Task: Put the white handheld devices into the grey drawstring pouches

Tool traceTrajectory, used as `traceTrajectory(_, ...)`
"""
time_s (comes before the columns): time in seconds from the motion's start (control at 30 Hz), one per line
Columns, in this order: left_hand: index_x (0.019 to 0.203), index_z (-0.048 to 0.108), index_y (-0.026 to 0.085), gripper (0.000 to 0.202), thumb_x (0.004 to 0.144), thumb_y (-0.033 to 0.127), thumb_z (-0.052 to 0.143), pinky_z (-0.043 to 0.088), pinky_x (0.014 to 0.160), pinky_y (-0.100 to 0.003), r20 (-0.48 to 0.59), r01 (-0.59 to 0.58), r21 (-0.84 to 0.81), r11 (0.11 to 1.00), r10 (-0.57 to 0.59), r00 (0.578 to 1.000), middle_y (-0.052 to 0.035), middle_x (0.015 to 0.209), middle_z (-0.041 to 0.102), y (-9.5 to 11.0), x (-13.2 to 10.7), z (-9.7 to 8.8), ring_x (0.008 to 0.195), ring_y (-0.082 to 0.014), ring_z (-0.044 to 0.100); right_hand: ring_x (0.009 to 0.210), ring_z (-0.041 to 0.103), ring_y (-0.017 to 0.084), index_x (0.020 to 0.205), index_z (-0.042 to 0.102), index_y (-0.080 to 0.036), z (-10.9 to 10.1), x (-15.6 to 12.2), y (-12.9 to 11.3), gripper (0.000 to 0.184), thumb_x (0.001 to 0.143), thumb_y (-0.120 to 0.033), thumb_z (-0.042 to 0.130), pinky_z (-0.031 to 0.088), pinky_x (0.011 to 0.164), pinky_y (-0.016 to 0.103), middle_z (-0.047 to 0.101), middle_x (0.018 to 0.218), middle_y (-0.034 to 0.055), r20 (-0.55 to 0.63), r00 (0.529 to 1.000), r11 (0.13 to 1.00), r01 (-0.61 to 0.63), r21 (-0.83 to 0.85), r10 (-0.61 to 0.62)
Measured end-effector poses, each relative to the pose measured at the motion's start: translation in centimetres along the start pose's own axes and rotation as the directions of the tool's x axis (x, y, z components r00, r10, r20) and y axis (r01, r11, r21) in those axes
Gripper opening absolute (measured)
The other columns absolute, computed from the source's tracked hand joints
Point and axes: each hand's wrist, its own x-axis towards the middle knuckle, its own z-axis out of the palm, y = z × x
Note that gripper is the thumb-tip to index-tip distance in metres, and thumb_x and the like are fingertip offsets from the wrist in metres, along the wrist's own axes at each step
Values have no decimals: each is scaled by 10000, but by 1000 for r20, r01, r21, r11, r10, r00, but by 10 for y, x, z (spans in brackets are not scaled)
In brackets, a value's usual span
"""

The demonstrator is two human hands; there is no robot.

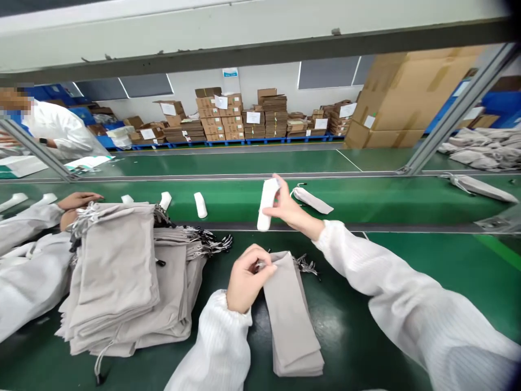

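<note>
My right hand (290, 209) grips a white elongated device (266, 206) above the near edge of the green conveyor belt; the device's kind is unclear. Closer to me, my left hand (249, 274) pinches the top edge of a narrow grey drawstring pouch (287, 304). That pouch lies on top of a small stack of similar ones, their cords and black cord ends bunched at the far right corner. Just behind my right hand, a filled grey pouch (313, 200) rests on the belt.
Tall piles of wider grey drawstring bags (118, 266) stand on the left. White devices (201, 205) lie along the belt (232, 198). A co-worker's hand (79, 200) reaches in beside the bags. A metal frame bar (260, 38) crosses overhead. Another filled pouch (484, 187) lies far right.
</note>
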Motion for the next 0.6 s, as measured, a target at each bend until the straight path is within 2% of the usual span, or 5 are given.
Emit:
traceTrajectory(0.13,680,609,175,163,761,159,749,355,643,-256,4,-1,-96,995,1,1000,-7,786,517,7,3,8,731,-137,486,858,692,190,1528,-34,-440,-17,-73,-36,1130,769,-339,797,617,746,380,479,1375,93,-47,998,908,-7,420,29)
traceTrajectory(0.27,702,631,175,146,744,164,770,393,677,-242,-97,-9,-144,989,-6,995,-30,920,523,18,1,23,841,-149,518,1052,627,218,1378,485,-316,-15,-117,-48,460,953,-459,587,551,875,384,550,1299,87,58,998,956,-3,293,-15)
traceTrajectory(0.33,707,631,174,142,750,164,766,409,702,-235,-168,-4,-136,991,-19,986,-35,963,525,23,0,28,873,-147,522,1070,579,219,1132,667,-233,-15,-129,-49,340,1018,-474,456,502,900,373,600,1173,95,161,987,986,-4,167,-24)
traceTrajectory(0.43,686,613,160,181,732,180,787,409,662,-219,-144,46,-154,987,-69,987,-32,968,535,28,0,22,781,-111,509,688,501,130,980,665,-206,-26,-146,-54,281,1006,-435,506,444,626,269,531,793,13,267,961,962,-137,238,70)
traceTrajectory(0.6,830,573,198,180,791,270,733,239,440,-184,-240,92,-307,947,-171,956,34,829,495,29,2,-1,490,-29,317,447,59,55,890,483,-253,-65,-163,-93,131,965,-273,590,165,442,214,156,600,-108,47,967,687,-212,696,251)
